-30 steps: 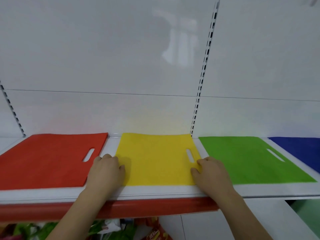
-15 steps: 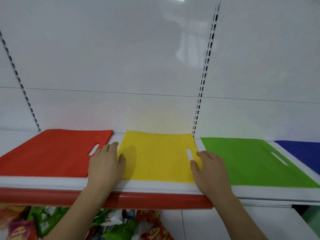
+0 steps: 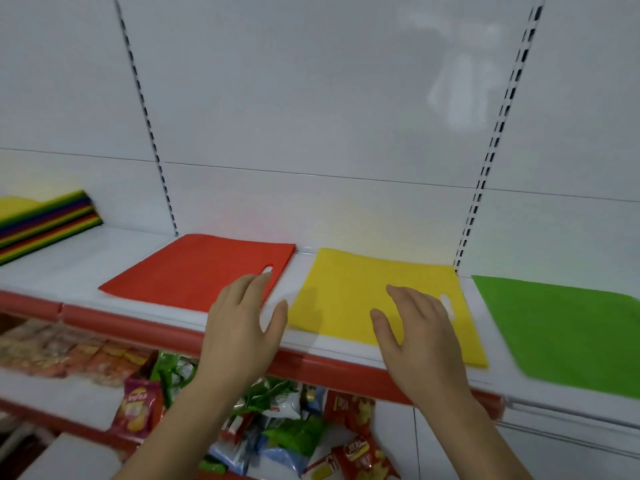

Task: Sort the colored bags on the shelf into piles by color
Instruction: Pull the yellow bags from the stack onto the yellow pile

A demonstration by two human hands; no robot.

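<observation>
White store shelf (image 3: 86,268), seen from head cam: three flat bags lie in a row, well apart. Green bag (image 3: 568,327) is cut off by the frame's right edge, its near edge blurred. A mixed stack (image 3: 45,223) of colored bags at far left is also cropped, so its full extent can't be told. Red bag (image 3: 197,268) lies left of centre, yellow bag (image 3: 374,299) beside it with a strip of bare shelf between. Left hand (image 3: 242,323) covers the red bag's near right corner; right hand (image 3: 419,334) hides part of the yellow bag's near edge and part of its handle slot. Whether either palm touches the fabric can't be made out. Both hands palm-down, fingers spread and nearly straight, thumbs out; grip on each wide, holding nothing. Forearms enter from bottom of frame, angled up toward the shelf. Below the red shelf lip, snack packets (image 3: 284,434) on the lower shelf are blurred, labels mostly unreadable.
</observation>
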